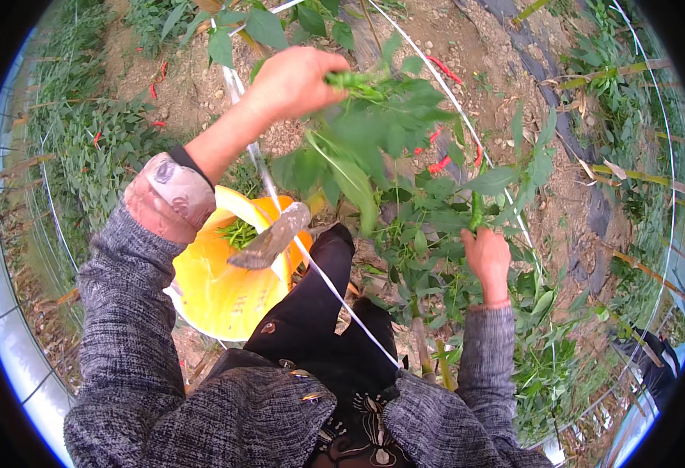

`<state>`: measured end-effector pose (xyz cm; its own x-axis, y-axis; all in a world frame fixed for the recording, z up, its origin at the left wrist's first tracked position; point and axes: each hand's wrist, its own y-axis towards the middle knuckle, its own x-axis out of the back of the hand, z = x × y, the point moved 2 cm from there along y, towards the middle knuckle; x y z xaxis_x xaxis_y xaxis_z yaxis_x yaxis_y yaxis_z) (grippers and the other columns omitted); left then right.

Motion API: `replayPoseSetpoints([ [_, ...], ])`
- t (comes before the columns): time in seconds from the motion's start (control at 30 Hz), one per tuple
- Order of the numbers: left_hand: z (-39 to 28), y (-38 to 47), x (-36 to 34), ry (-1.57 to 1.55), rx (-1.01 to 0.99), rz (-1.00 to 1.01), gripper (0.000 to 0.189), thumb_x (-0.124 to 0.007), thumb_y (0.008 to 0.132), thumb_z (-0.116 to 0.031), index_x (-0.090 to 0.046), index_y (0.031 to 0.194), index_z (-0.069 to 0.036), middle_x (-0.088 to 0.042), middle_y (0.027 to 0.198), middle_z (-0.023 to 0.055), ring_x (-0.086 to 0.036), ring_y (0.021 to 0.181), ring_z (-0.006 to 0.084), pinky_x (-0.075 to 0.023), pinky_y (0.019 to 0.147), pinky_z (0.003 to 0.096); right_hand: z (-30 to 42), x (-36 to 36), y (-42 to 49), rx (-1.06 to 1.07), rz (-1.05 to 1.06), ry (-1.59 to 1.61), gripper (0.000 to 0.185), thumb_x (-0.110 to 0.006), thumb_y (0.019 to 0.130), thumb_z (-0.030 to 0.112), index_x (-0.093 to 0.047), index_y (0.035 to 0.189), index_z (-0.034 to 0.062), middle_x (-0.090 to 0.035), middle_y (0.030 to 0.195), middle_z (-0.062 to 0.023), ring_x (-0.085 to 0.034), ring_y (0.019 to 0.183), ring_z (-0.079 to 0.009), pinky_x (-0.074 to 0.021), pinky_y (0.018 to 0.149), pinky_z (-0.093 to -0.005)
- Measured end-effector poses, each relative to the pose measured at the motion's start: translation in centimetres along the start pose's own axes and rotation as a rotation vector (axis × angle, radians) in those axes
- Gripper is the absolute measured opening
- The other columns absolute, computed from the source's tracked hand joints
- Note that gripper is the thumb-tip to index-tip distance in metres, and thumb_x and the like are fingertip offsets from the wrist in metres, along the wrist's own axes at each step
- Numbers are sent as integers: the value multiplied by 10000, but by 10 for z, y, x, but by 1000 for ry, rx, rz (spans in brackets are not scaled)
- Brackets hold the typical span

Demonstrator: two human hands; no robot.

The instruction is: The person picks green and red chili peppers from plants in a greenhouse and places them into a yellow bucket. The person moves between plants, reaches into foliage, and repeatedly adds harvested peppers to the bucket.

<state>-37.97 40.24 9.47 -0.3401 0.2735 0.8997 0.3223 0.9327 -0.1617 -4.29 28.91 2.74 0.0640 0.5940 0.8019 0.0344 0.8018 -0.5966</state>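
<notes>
My left hand (pixel 301 82) is closed around a bunch of green chili peppers (pixel 363 88), above the leaves of a chili plant (pixel 407 123). Lower on the right, my right hand (pixel 487 254) grips the lower end of a green chili pepper (pixel 476 210) among the foliage. A yellow bucket (pixel 225 292) stands below my left forearm, with more green peppers (pixel 238 234) inside. Part of its opening is hidden by a wooden stake (pixel 272 237).
A white string (pixel 348 307) crosses in front of my legs, and another (pixel 465 117) runs over the plants. Red chili peppers (pixel 445 69) lie on the soil. Black plastic sheeting (pixel 559 117) and more plant rows flank me. Dark clothing of another person (pixel 655 362) appears at the lower right.
</notes>
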Motion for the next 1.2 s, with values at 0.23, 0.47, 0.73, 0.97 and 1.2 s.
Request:
replayPoseSetpoints([
  [0.23, -24, -41, -13, -229, -63, -450, 268, -679, 715, -249, -618, 941, -117, -586, 783, 10, -530, 745, 156, -443, 688, 285, 2, -16, 55, 14, 453, 1915, 258, -526, 839, 298, -474, 740, 65, -447, 588, 11, -357, 454, -68, -264, 383, -219],
  [0.47, -9, -103, 58, -1005, 83, -1201, 179, -571, 827, -181, -572, 953, -54, -633, 841, 44, -520, 649, 57, -384, 505, 194, 7, -13, 12, 165, 34, 696, 391, -523, 819, 338, -595, 867, -43, -616, 769, -162, -586, 754, -238, -437, 688, -341],
  [0.73, -100, -285, 108, -566, 245, -1146, 124, -568, 783, -117, -592, 863, -26, -619, 785, 56, -552, 664, 78, -437, 581, 210, 45, 122, -156, 750, -615, 274, 246, -585, 803, 202, -481, 711, -1, -457, 582, -157, -432, 495, -263, -334, 470, -357],
  [0.97, -222, -345, -50, -485, 176, -583, 394, -650, 692, -159, -553, 1068, -90, -575, 977, 80, -537, 865, 257, -448, 744, 349, 114, 77, -254, 1280, 77, 145, 173, -611, 742, 138, -549, 691, -14, -456, 554, -141, -452, 496, -240, -343, 471, -328],
  [1.2, -162, -397, -118, -866, 849, -1047, 305, -661, 657, -152, -606, 923, -12, -614, 737, 124, -594, 691, 162, -460, 644, 306, 202, -11, -255, 1055, 407, 405, 230, -598, 797, 225, -581, 733, 5, -465, 594, 42, -397, 577, -50, -324, 508, -215],
])
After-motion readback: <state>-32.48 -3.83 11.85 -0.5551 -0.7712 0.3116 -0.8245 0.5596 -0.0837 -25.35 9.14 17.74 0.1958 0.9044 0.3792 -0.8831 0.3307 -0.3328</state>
